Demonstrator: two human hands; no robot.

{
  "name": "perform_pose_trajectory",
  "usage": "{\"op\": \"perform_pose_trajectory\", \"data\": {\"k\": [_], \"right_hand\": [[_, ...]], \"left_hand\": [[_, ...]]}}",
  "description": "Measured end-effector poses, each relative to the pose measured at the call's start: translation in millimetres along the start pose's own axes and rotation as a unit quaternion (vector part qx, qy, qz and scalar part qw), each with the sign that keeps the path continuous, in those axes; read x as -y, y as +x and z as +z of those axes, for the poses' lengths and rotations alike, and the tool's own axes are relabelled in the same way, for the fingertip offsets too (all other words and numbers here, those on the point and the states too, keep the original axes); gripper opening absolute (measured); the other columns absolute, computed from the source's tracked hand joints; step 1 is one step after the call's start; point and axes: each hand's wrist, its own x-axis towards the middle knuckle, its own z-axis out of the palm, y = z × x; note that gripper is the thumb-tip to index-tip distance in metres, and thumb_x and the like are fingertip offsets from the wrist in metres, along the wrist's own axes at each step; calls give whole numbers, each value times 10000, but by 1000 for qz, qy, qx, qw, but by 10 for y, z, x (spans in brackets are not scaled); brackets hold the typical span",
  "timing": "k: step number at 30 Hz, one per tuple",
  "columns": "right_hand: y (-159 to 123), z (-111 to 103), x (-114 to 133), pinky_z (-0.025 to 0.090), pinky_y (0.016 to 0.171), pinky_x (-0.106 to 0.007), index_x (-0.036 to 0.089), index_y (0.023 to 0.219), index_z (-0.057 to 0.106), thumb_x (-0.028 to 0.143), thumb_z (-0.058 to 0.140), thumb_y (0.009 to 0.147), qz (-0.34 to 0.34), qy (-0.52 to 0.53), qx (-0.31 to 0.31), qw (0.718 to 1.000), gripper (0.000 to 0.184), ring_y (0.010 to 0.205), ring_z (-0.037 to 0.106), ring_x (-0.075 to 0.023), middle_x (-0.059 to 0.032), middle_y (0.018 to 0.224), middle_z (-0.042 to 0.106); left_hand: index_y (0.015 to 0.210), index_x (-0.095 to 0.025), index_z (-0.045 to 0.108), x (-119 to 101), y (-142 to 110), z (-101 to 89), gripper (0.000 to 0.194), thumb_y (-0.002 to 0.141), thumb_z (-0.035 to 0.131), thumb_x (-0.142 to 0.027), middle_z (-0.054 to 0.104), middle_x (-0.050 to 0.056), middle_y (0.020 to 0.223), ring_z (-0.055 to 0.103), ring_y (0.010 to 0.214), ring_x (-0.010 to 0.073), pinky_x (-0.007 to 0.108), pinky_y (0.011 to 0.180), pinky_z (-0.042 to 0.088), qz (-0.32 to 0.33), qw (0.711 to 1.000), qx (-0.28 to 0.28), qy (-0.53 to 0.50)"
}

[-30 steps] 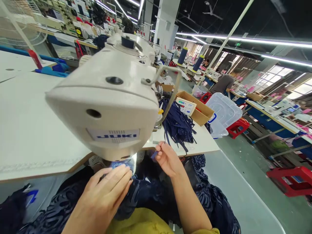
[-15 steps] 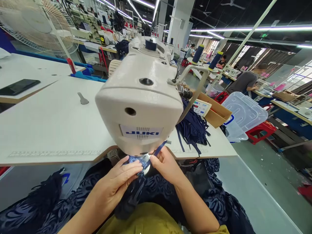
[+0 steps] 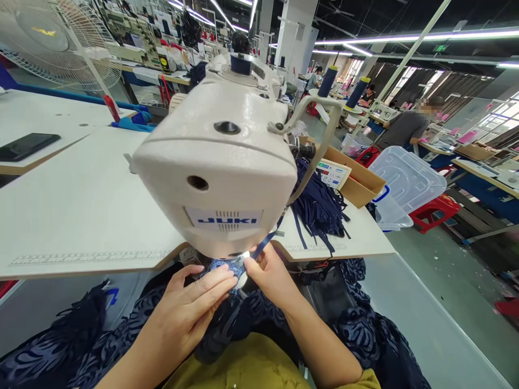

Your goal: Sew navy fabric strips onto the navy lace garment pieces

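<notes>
Some blue cloth (image 3: 217, 264) is lying under the spread left hand (image 3: 197, 302), near the bench's edge (image 3: 324, 255); the right hand (image 3: 270, 273) is pinching a strip (image 3: 265, 241).

White table (image 3: 97, 200) bearing a JUKI sewing machine (image 3: 214, 173), navy strips (image 3: 320, 202) heaped at the machine's 3 o'clock; black phone (image 3: 28, 147) on the adjoining tabletop (image 3: 40, 111), 9 o'clock.

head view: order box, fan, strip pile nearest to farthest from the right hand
1. Strip pile: just beyond the right hand, to its right.
2. Box: behind the pile, farther right.
3. Fan: far left, in the background.
</notes>
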Motion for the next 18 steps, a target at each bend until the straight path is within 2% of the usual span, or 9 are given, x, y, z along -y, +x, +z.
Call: {"op": "perform_pose_trajectory", "data": {"k": [5,8,11,14,18], "right_hand": [[-12,25,-12,451,682,-216,206,1116,536,167,561,799,-5,-2,-13,1000,320,762,511,-109,-11,933,470],[-10,31,7,453,683,-221,204,1113,534,164,556,799,-8,-9,-14,1000,316,741,505,-110,1,886,463],[-12,36,28,452,668,-224,198,1106,531,164,545,801,-6,-15,-13,1000,307,708,494,-109,18,827,451],[-20,37,30,454,674,-232,195,1098,527,172,543,803,1,-13,-14,1000,297,702,496,-112,25,800,449],[16,9,45,466,685,-246,214,1100,519,202,552,816,3,0,6,1000,287,713,518,-131,26,765,473]], "left_hand": [[1269,-314,502,74,6,-37,420,904,458,-112,676,-23,1182,608,1119,120,319,1043,319,42,999,20,22],[1279,-352,506,187,-53,24,434,906,431,-144,705,-41,1106,655,1021,115,283,968,410,50,998,29,37],[1263,-357,533,263,-126,138,410,926,372,-186,725,-28,1031,682,930,131,299,900,474,20,999,11,30],[1244,-369,545,241,-115,178,420,940,329,-179,724,-34,1030,678,930,128,307,874,479,32,998,-19,45],[1228,-312,560,82,34,35,388,914,400,-149,707,-32,1091,647,1011,118,279,911,412,84,992,3,89]]}}
